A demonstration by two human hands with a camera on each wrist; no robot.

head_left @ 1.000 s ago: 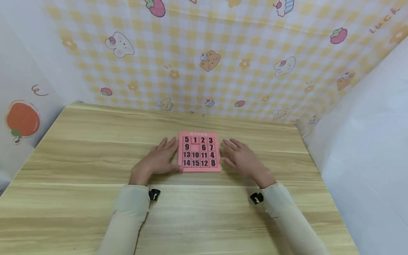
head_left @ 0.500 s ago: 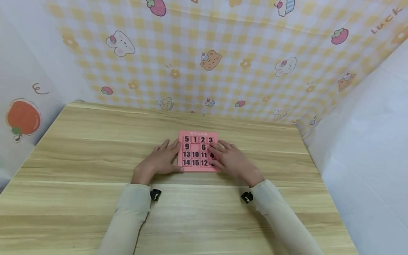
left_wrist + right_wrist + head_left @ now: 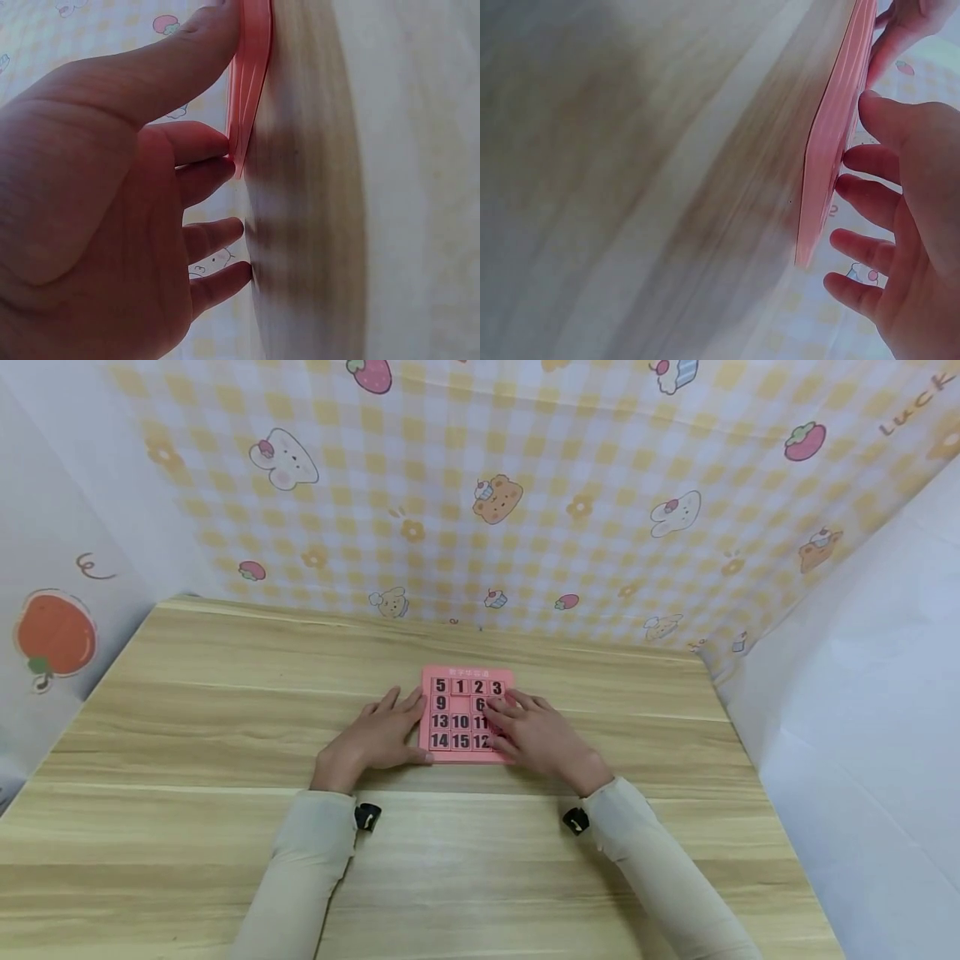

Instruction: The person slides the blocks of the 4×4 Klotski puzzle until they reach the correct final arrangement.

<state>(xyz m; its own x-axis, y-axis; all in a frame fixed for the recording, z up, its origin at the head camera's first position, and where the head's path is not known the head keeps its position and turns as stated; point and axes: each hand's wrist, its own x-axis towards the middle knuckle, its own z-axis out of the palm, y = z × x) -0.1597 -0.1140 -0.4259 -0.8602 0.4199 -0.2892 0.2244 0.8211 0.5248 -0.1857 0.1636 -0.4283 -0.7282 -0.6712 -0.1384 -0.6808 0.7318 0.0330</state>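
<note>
A pink number sliding puzzle (image 3: pixel 468 673) lies flat on the wooden table, with a vacant square right of the 9 tile (image 3: pixel 441 702). My left hand (image 3: pixel 375 737) rests at its left side, fingertips at the edge and thumb by the near left corner; the left wrist view shows the thumb (image 3: pixel 172 71) along the puzzle's side wall (image 3: pixel 251 67). Over the right-hand columns spreads my right hand (image 3: pixel 543 739), its fingertips near the 6 and 11 tiles, hiding the 7, 4 and 8 places. In the right wrist view its fingers (image 3: pixel 870 202) stay loosely extended over the puzzle's face.
The wooden table (image 3: pixel 465 877) runs back to a yellow checked cloth (image 3: pixel 525 560) with printed cartoons. White sheeting (image 3: pixel 870 693) borders the right, and a white panel (image 3: pixel 67 510) the left. A small black device (image 3: pixel 367 817) sits at each wrist.
My right hand has moved left, from beside the puzzle to over its right columns. My left hand has shifted slightly to the right, against the left edge. The visible tiles keep their places.
</note>
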